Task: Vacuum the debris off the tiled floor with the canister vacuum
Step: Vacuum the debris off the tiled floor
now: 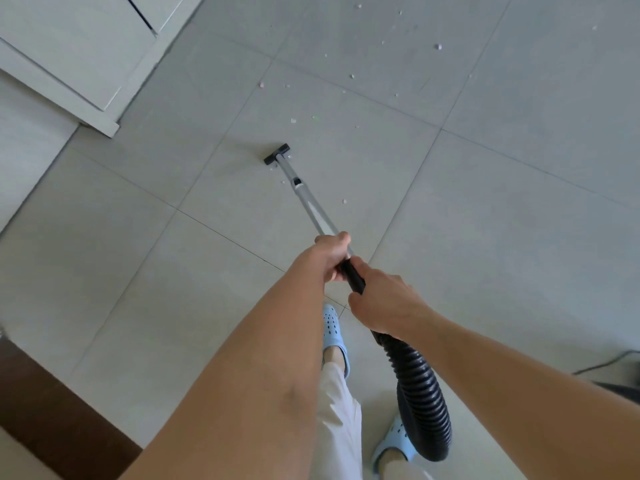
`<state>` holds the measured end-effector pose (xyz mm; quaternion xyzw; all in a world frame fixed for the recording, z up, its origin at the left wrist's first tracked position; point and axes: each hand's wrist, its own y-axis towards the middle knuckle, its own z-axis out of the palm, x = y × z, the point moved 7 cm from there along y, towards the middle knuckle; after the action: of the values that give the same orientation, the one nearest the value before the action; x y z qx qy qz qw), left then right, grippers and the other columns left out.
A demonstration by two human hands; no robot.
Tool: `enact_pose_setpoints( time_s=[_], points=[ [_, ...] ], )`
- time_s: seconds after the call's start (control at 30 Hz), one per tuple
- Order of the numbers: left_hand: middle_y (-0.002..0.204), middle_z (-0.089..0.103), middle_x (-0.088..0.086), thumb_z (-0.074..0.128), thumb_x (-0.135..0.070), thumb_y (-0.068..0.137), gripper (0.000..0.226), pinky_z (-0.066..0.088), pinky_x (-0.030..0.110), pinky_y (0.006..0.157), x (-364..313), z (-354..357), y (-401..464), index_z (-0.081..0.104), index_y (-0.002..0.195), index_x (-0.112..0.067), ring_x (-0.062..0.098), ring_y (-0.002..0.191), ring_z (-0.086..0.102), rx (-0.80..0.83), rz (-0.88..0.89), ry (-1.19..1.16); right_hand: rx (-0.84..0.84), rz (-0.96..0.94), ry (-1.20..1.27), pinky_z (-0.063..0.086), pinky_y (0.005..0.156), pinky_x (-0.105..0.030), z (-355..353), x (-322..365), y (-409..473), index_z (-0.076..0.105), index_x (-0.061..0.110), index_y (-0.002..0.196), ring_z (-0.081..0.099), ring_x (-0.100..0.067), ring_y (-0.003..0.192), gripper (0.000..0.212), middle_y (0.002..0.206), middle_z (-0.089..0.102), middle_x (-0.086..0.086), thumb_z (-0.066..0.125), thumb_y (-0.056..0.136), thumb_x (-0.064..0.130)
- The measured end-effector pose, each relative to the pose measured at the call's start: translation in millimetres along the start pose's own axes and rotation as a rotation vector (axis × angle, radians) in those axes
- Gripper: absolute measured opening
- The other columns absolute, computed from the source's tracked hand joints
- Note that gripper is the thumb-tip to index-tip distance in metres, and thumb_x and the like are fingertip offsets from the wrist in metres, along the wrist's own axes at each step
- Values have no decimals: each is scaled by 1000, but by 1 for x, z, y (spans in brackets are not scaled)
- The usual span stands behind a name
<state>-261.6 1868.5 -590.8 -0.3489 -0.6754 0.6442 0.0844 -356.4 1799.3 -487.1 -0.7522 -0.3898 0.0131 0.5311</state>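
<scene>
Both hands are on the wand (311, 209): left hand (332, 252) wrapped round the silver tube up front, right hand (384, 301) just behind it gripping the black handle where the hose (422, 393) joins. The hose loops back from the wand past the blue clogs (332, 323). At the wand's far end the black nozzle (276, 154) sits flat on the floor (485, 220). Most debris (353, 76) lies beyond the nozzle, with a few bits right beside the wand. A white cabinet (69, 57) stands left of the nozzle.
</scene>
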Motion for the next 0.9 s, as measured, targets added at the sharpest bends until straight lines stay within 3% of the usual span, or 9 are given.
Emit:
enact_pose_setpoints(
  time_s=[0.2,0.37,0.43,0.5,0.57,0.67,0.8,0.9],
  points=[
    [83,52,10,41,-27,102,44,47,23,33,37,36,-18,40,136,2,20,64,57,7,12,50,16,16,85,58,75,-39,19,-41,-33,29,48,142,63,-25,80,63,89,58,0,47,89,19],
    [80,52,9,39,-25,103,33,45,22,30,54,36,-34,44,126,-1,20,60,57,-21,17,139,111,37,356,60,78,-51,36,-50,-49,40,42,139,60,-26,73,56,88,57,-8,52,92,15],
    [80,55,10,40,-26,103,32,49,24,35,57,31,-36,45,124,-2,22,60,60,-41,19,188,162,59,492,62,68,-48,42,-49,-56,40,43,141,59,-28,72,58,90,56,-12,54,94,12],
    [80,59,10,40,-28,103,32,52,27,41,59,28,-38,47,120,-2,24,59,63,-50,11,216,201,79,586,58,49,-35,45,-47,-63,38,44,143,58,-27,66,60,91,54,-14,54,95,12],
    [80,60,11,40,-29,103,31,53,29,44,65,29,-41,48,118,-3,25,61,65,-47,1,205,207,88,581,53,43,-29,48,-48,-69,38,44,144,58,-27,64,60,91,54,-14,55,96,13],
    [83,59,11,39,-27,104,27,53,29,41,74,35,-45,46,116,-4,24,62,64,-25,-2,165,185,90,542,58,50,-35,50,-52,-76,39,43,144,59,-30,68,60,92,54,-14,54,95,11],
    [83,56,10,38,-25,103,26,53,29,41,88,51,-54,46,116,-3,22,64,62,17,13,91,134,87,418,61,73,-48,54,-63,-87,39,41,143,59,-30,75,59,91,56,-12,52,94,10],
    [82,54,10,38,-23,103,23,53,28,38,97,70,-61,46,113,-4,21,64,60,58,25,15,93,100,302,61,74,-51,54,-79,-94,37,42,143,62,-31,70,59,90,59,-13,49,94,12]
  ],
)
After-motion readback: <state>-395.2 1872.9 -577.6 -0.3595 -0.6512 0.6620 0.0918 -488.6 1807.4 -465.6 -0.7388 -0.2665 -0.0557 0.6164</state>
